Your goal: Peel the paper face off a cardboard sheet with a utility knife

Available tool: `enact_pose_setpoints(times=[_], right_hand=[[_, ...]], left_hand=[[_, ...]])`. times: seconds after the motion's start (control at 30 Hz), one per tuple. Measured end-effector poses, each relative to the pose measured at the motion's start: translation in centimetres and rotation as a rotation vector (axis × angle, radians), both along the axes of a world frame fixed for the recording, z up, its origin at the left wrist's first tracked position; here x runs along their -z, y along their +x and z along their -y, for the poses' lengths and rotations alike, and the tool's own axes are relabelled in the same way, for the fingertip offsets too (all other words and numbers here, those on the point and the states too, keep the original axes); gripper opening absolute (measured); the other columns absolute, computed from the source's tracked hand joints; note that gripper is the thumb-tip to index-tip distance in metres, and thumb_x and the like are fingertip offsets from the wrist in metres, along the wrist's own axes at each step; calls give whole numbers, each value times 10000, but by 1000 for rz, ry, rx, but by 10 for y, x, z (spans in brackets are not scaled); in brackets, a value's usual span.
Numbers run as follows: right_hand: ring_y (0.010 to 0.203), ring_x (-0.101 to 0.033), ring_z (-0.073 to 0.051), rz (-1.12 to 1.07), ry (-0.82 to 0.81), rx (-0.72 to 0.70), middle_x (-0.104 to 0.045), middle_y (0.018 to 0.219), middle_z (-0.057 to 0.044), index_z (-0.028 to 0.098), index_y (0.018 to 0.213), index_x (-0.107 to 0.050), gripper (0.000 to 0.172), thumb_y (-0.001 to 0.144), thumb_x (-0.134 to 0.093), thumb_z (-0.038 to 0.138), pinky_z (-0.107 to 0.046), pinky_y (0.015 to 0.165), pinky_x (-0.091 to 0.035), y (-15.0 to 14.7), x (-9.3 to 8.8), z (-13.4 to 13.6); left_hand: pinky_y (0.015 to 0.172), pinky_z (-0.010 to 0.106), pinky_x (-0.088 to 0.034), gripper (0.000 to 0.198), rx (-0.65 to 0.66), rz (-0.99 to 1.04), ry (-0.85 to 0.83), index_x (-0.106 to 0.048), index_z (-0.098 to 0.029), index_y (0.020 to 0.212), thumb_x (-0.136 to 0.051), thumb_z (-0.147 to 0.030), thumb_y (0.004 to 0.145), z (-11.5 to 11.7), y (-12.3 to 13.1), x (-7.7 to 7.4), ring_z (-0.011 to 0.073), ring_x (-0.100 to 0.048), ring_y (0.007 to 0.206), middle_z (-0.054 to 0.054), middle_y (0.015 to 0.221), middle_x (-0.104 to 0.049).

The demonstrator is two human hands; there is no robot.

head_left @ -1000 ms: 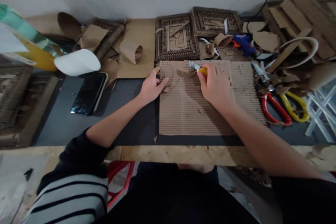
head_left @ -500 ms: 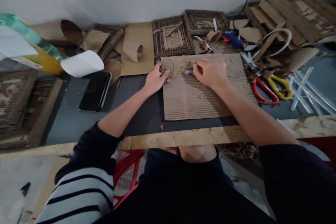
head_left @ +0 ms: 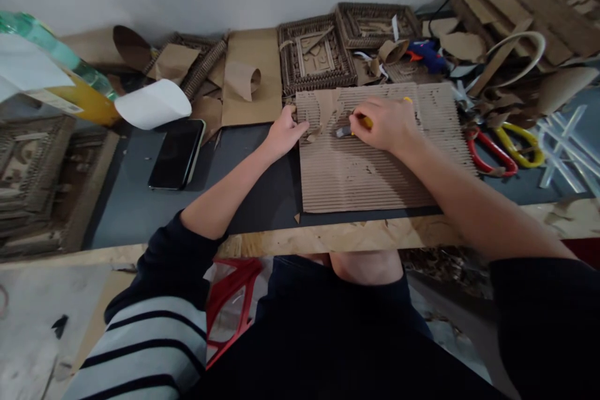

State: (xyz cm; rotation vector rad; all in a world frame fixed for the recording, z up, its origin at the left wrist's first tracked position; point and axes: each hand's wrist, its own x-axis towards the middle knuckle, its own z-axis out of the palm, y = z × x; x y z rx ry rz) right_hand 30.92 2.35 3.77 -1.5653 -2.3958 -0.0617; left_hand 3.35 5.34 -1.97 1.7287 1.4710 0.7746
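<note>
A sheet of corrugated cardboard (head_left: 370, 184), ridges showing, lies on the dark table top with its surface paper partly torn. At its upper left edge my left hand (head_left: 285, 132) grips the sheet, thumb on top and fingers curled at the edge. My right hand (head_left: 387, 125) is closed round a yellow utility knife (head_left: 345, 131), whose grey front end points left, low over the ridges. Between the two hands a loose curl of brown paper (head_left: 328, 109) stands up from the sheet. The knife's tip is too small to tell whether it touches.
Behind the sheet are cardboard frames (head_left: 319, 56) and a blue glue gun (head_left: 427, 56). Red-and-yellow-handled scissors (head_left: 492, 153) and clear glue sticks (head_left: 565, 147) lie to the right. A phone (head_left: 175, 153), a white paper roll (head_left: 154, 104) and a bottle (head_left: 70, 62) are left.
The view has shifted slightly, so everything sits a little further right and higher. The knife in my right hand has come slightly toward me; my left hand stays on the sheet's edge.
</note>
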Motion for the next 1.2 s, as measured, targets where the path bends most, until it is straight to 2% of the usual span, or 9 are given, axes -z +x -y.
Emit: enact_pose_setpoints(times=[0.17, 0.37, 0.43, 0.57, 0.67, 0.83, 0.9, 1.03, 1.2], right_hand=[[1067, -726, -344, -44, 27, 5, -818, 1125, -125, 266, 1047, -791, 431, 1092, -415, 472, -450, 821, -491, 2, -7, -4], [925, -722, -323, -85, 155, 65, -796, 952, -158, 235, 965, -783, 534, 1103, -331, 483, -435, 749, -466, 22, -23, 9], [864, -710, -316, -102, 155, 124, -785, 895, -158, 242, 922, -772, 561, 1117, -318, 508, -434, 718, -440, 28, -28, 12], [849, -725, -320, -73, 101, 176, -795, 880, -135, 243, 883, -746, 474, 1089, -428, 528, -416, 676, -381, 26, -34, 13], [862, -734, -326, -20, 55, 171, -803, 875, -127, 234, 849, -739, 428, 1052, -496, 521, -395, 661, -358, 15, -28, 11], [938, -750, -335, -74, 11, 153, -827, 985, -127, 251, 895, -757, 368, 1047, -496, 461, -423, 742, -438, 2, -13, 4], [963, -749, -336, -86, -1, 102, -831, 1028, -122, 260, 916, -767, 342, 1039, -509, 448, -434, 774, -459, 1, -8, 2], [935, -745, -324, -67, -2, 55, -839, 1037, -114, 265, 925, -782, 358, 1040, -484, 427, -438, 767, -468, 3, 2, 0], [940, -745, -328, -55, -18, 36, -844, 1071, -121, 255, 937, -792, 406, 1055, -455, 450, -437, 769, -473, 4, 13, -3]], left_hand=[[553, 299, -545, 181, 19, 188, -100, -593, -240, 1147, -649, -401, 1085, 7, 6, -14, 164, -694, 619, 33, 881, -748], [526, 250, -530, 117, -206, 351, -58, -562, -272, 1106, -570, -388, 1115, -4, -5, -13, 151, -739, 744, 65, 1053, -807], [524, 243, -535, 138, -215, 348, -56, -559, -276, 1127, -577, -413, 1118, -5, -5, -13, 145, -731, 732, 58, 1046, -806], [512, 247, -532, 207, -112, 250, -62, -576, -254, 1138, -612, -456, 1115, 5, 6, -13, 124, -653, 609, 22, 883, -747], [524, 245, -523, 199, -73, 211, -75, -536, -244, 1078, -606, -423, 1130, 15, 19, -11, 115, -620, 580, 4, 820, -695], [529, 274, -506, 207, -42, 120, -76, -483, -268, 1021, -577, -416, 1131, 22, 26, -13, 128, -592, 514, -21, 740, -665], [569, 298, -520, 246, -13, 10, -43, -481, -272, 953, -573, -434, 1114, 25, 24, -18, 152, -599, 518, -30, 668, -637], [634, 340, -487, 422, -34, -388, 202, -496, -264, 762, -646, -547, 1037, 27, 15, -26, 226, -641, 637, 20, 632, -595], [653, 341, -478, 296, -19, -608, 302, -631, -248, 879, -649, -505, 1025, 23, 10, -23, 240, -621, 645, 31, 655, -608]])
